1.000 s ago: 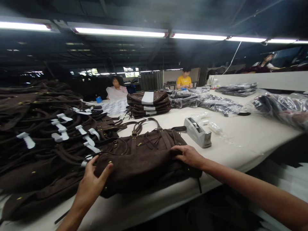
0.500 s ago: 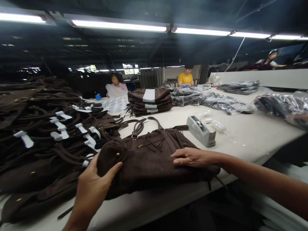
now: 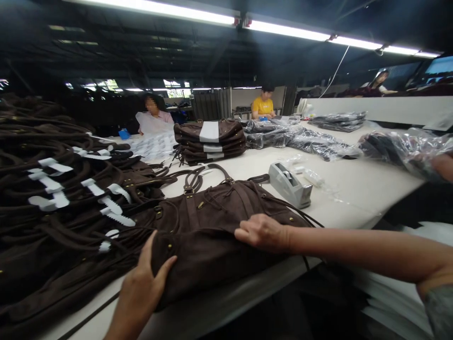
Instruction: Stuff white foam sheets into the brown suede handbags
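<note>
A dark brown handbag [image 3: 212, 255] with looped handles and brass-coloured fittings lies on the pale table near its front edge. My left hand [image 3: 143, 278] grips the bag's left end, its thumb on the near side and its other fingers partly hidden behind. My right hand [image 3: 264, 233] is closed on a fold of the bag's fabric right of the middle, fingers curled in. Behind the bag, a little to the right, stands a grey tape dispenser [image 3: 290, 186].
Many brown bags with white paper wraps on their handles form a heap [image 3: 42, 226] at left. Farther back sit a stack of folded bags [image 3: 210, 137] and plastic-wrapped bags [image 3: 297, 137]. Another person's hand [image 3: 444, 165] shows at the right edge. People work beyond the table.
My right hand has gone from fingers laid along the bag to a closed grip on its fabric. My left hand keeps its hold. The view has shifted right, and a hand appears at the right edge.
</note>
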Demonstrator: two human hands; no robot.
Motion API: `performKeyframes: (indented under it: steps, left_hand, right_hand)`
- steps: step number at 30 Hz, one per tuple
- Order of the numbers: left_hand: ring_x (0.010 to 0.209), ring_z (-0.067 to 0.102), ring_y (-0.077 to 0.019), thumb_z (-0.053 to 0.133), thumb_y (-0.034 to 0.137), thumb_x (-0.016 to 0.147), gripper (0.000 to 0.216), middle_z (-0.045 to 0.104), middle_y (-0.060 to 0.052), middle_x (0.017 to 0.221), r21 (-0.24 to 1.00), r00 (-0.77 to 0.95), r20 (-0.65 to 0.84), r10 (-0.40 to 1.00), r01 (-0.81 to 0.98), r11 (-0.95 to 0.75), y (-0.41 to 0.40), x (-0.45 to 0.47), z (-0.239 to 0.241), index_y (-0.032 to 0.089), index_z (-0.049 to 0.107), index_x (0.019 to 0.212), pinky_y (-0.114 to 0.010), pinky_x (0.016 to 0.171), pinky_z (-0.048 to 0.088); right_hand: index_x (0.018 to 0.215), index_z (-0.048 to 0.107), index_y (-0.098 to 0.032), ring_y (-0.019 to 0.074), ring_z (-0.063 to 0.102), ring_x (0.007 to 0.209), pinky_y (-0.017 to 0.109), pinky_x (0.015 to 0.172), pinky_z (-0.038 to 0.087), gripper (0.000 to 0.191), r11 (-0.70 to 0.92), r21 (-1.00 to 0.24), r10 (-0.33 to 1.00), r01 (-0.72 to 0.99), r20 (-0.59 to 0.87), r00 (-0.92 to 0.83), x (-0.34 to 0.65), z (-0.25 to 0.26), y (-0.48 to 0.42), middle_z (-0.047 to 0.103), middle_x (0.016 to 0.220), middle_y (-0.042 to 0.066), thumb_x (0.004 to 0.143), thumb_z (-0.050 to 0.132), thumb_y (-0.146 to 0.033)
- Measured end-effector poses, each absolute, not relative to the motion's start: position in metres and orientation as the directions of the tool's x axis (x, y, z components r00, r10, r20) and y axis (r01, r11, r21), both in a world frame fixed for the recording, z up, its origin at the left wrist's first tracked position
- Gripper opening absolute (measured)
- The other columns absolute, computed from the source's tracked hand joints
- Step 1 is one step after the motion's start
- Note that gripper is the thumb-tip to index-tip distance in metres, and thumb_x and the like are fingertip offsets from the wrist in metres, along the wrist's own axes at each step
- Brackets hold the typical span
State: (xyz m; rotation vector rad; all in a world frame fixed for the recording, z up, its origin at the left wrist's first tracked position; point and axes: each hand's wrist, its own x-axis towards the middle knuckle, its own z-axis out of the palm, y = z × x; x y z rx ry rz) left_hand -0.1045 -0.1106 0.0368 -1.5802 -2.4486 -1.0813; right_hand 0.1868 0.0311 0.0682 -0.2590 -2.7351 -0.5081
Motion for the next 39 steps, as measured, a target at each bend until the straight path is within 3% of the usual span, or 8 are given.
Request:
performKeyframes:
  steps: [4,9,13,16,18,24,30,39]
  left_hand:
    - [0.063,0.067,-0.0251,0.047,0.042,0.093,0.064,0.072,-0.012,0.097,0.164,-0.313,0.51,0.801,0.95,0.267,-0.128,-0.092,0.008,0.019,0.028,0.151,-0.037,0.063,0.054]
    - [0.132,0.042,-0.0433,0.046,0.056,0.091,0.072,0.044,-0.024,0.142,-0.127,0.08,0.676,0.732,0.992,0.009,-0.114,-0.094,0.053,0.014,0.034,0.148,-0.058,0.103,0.039]
    - [0.118,0.055,-0.0354,0.053,0.07,0.08,0.077,0.062,-0.017,0.123,-0.1,0.342,0.418,0.842,0.938,-0.332,-0.083,-0.087,0.073,0.012,0.052,0.131,-0.052,0.105,0.037]
    - [0.08,0.064,-0.022,0.065,0.042,0.083,0.033,0.07,-0.003,0.09,-0.056,0.306,0.209,0.929,0.952,-0.301,-0.078,-0.075,0.071,0.02,0.062,0.107,-0.036,0.077,0.047]
    - [0.066,0.059,-0.0184,0.056,0.025,0.088,0.01,0.066,0.0,0.076,-0.109,0.347,0.261,0.901,0.938,-0.329,-0.081,-0.07,0.068,0.02,0.063,0.094,-0.032,0.065,0.043]
    - [0.071,0.062,-0.0156,0.047,0.01,0.091,0.019,0.067,-0.003,0.078,-0.241,0.543,0.633,0.552,0.816,-0.525,-0.086,-0.083,0.057,0.017,0.061,0.101,-0.031,0.078,0.043]
    - [0.066,0.06,-0.0127,0.053,0.007,0.09,0.035,0.062,0.002,0.07,-0.368,0.622,0.606,0.496,0.771,-0.52,-0.082,-0.093,0.045,0.017,0.057,0.122,-0.031,0.075,0.042]
    - [0.064,0.05,-0.013,0.037,0.006,0.094,0.061,0.05,0.003,0.069,-0.395,0.659,0.399,0.638,0.751,-0.529,-0.068,-0.11,0.022,0.02,0.021,0.152,-0.03,0.074,0.041]
  right_hand:
    - [0.076,0.049,-0.019,0.0125,0.042,0.049,0.029,0.049,0.024,0.021,0.905,0.358,0.01,0.23,0.524,-0.852,0.188,0.006,0.031,0.048,0.062,-0.002,0.09,0.039,-0.007]
    - [0.077,0.05,-0.02,0.0118,0.04,0.05,0.027,0.05,0.026,0.021,0.925,0.319,0.013,0.208,0.519,-0.855,0.194,0.005,0.034,0.046,0.063,-0.002,0.09,0.038,-0.008]
    - [0.077,0.052,-0.02,0.0121,0.04,0.051,0.027,0.05,0.025,0.022,0.938,0.262,0.061,0.228,0.522,-0.851,0.196,0.006,0.038,0.047,0.065,-0.002,0.089,0.037,-0.009]
    - [0.078,0.053,-0.019,0.0113,0.042,0.055,0.025,0.051,0.028,0.021,0.95,0.172,0.138,0.259,0.511,-0.848,0.199,0.014,0.041,0.05,0.068,-0.001,0.093,0.039,-0.013]
    - [0.081,0.054,-0.018,0.0121,0.049,0.066,0.024,0.06,0.036,0.02,0.948,0.095,0.217,0.302,0.5,-0.838,0.206,0.029,0.044,0.055,0.076,0.001,0.096,0.047,-0.029]
    - [0.108,0.057,-0.019,0.0223,0.059,0.091,0.032,0.08,0.041,0.069,0.845,-0.134,0.535,0.518,0.182,-0.825,0.249,0.079,0.048,0.063,0.1,0.006,0.064,0.072,-0.071]
    - [0.092,0.055,-0.019,0.0158,0.056,0.07,0.027,0.06,0.029,0.01,0.836,-0.033,0.547,0.547,0.117,-0.829,0.27,0.068,0.057,0.063,0.078,0.001,0.084,0.06,-0.022]
    - [0.136,0.05,-0.024,0.0133,0.044,0.064,0.027,0.063,0.034,0.045,0.906,0.192,0.255,0.376,0.462,-0.849,0.286,0.009,0.059,0.051,0.075,0.0,0.096,0.034,-0.011]
